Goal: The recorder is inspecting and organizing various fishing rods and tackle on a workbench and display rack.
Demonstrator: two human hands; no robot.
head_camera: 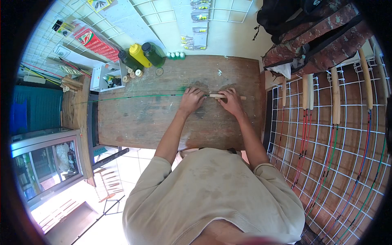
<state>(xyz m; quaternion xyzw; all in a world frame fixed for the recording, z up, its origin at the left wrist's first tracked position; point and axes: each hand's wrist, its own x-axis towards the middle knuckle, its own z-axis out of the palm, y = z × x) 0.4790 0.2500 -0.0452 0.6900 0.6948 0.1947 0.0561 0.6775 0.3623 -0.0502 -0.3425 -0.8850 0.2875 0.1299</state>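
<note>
A thin fishing rod lies crosswise over the wooden workbench (137, 122), its green blank (137, 96) running out past the bench's left side. My left hand (192, 99) is on the blank close to the handle, fingers curled over it. The pale wooden handle (216, 96) sits at the rod's right end, and my right hand (231, 101) grips it with the thumb below and the fingers over the top. Just beyond my left hand lies a small tangle of green thread (183, 88), with a thin loop (186, 81) behind it.
Dark green bottles (154, 55), a yellow squeeze bottle (140, 55), thread spools (138, 73) and a white organizer box (107, 79) stand at the back left. Small green-and-white bottles (175, 55) line the back edge. A wire rack (324, 144) of rods and a camouflage bag (318, 39) hang right.
</note>
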